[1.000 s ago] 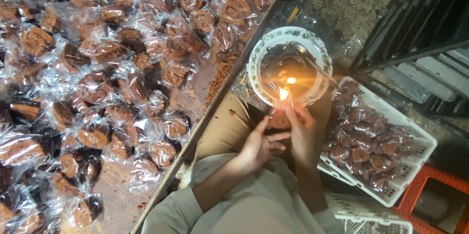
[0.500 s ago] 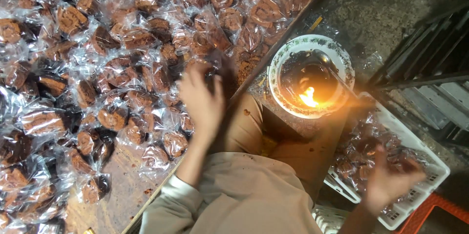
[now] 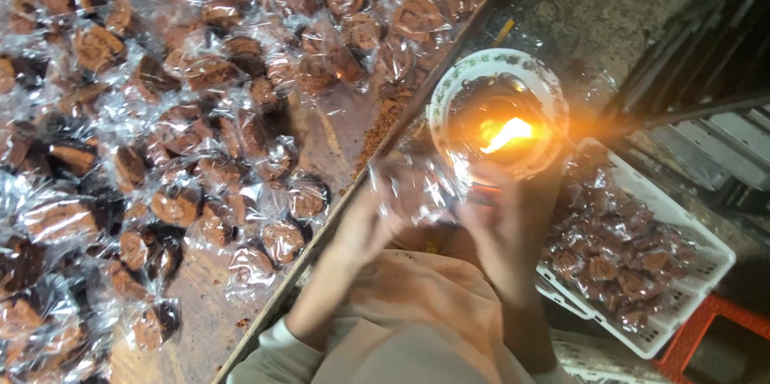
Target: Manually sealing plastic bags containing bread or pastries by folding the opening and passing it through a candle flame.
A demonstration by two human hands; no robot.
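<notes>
A wrapped cake [image 3: 417, 187] is being gripped by both the left hand [image 3: 365, 228] and the right hand [image 3: 501, 228] near the flame [image 3: 507, 134], with the white crate [image 3: 706, 244] on the right partly filled and many bagged cakes [image 3: 192, 135] remaining on the left.

Motion blur covers both hands: the left hand [image 3: 361, 228] and right hand [image 3: 501, 220] show no separate fingers, so the grip cannot be read. The clear wrapped packet [image 3: 417, 187] between them is smeared; its contents are probably a brown cake. Flame glare washes out the inside of the white bowl [image 3: 449, 91]. The white crate [image 3: 698, 272] is partly hidden by the right forearm. The wooden table [image 3: 337, 143] runs past the left and top edges.
</notes>
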